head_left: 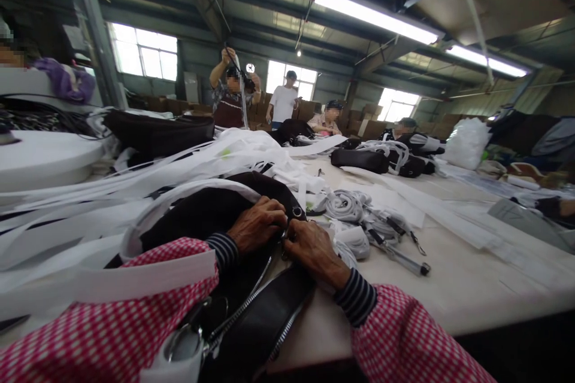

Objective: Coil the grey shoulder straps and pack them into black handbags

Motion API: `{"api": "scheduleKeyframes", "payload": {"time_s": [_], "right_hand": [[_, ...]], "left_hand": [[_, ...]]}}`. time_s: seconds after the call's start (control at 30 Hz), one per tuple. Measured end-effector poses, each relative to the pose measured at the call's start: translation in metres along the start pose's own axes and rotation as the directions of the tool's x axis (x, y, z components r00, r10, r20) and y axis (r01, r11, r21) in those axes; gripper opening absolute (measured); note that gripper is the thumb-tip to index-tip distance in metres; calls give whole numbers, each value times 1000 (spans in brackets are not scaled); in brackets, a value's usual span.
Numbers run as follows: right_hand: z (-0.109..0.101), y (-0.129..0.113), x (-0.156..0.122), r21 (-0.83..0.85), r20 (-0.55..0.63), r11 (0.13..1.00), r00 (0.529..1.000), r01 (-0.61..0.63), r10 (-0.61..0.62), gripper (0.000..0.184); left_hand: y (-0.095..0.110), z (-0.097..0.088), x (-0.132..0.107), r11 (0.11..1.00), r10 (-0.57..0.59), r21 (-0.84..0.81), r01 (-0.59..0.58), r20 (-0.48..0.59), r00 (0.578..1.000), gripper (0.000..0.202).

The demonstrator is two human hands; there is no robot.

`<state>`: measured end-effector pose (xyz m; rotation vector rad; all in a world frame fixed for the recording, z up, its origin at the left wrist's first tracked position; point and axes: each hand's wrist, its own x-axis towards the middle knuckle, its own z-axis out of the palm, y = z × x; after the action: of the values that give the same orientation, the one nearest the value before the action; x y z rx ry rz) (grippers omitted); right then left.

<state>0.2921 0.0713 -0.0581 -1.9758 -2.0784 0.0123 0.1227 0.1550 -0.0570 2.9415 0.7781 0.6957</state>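
Observation:
A black handbag (pixel 197 218) with metal zippers (pixel 251 302) lies in front of me on the table. My left hand (pixel 260 224) grips its far end, fingers bent down near a metal ring (pixel 297 212). Close beside it, my right hand (pixel 317 251) is closed in a pinch at a small metal fitting (pixel 284 246) on the same end; the fingers partly hide what kind it is. A white-wrapped strap or handle (pixel 197 188) arches over the bag. Nearer to me, a large metal ring (pixel 183 342) sits by the open zipper.
Coiled white-wrapped straps with metal clips (pixel 345 206) lie right of the bag. White strips (pixel 233 146) heap up on the left, by a big white roll (pixel 49 155). More black bags (pixel 359 160) lie across the table (pixel 449 287). Several people stand or sit beyond it.

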Motion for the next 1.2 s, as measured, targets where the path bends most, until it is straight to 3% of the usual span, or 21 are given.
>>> {"api": "scheduleKeyframes", "payload": {"time_s": [0.1,0.17,0.33,0.47,0.6,0.73,0.9,1.07,1.13,1.2], "right_hand": [[-1,1,-1,-6,5,1000,1000,2,-2,18],[-2,2,-2,-4,8,1000,1000,3,-3,19],[-2,5,-1,43,24,999,1000,16,-17,21],[-4,7,1,98,57,995,998,1,-7,15],[-8,9,2,160,76,987,997,-2,-11,10],[-12,12,4,240,92,970,994,29,-52,7],[-17,20,11,347,144,936,982,63,-119,6],[-16,23,17,362,196,930,971,58,-137,15],[-16,18,15,309,161,950,981,52,-106,11],[-15,11,12,234,106,971,992,39,-65,20]], "left_hand": [[2,1,-1,998,48,34,-49,20,999,16],[3,2,-2,983,137,114,-141,44,990,20],[3,-1,4,828,394,396,-397,94,914,16],[1,-5,19,748,521,371,-550,186,833,13],[-3,-6,24,727,563,324,-605,224,796,13],[-3,-5,20,750,539,303,-588,234,809,15],[-2,-6,21,828,461,235,-509,231,857,13],[-5,-4,21,947,249,166,-275,160,955,20],[-5,-2,19,972,173,133,-192,145,974,19],[-6,0,17,988,103,98,-116,130,986,17]]}}
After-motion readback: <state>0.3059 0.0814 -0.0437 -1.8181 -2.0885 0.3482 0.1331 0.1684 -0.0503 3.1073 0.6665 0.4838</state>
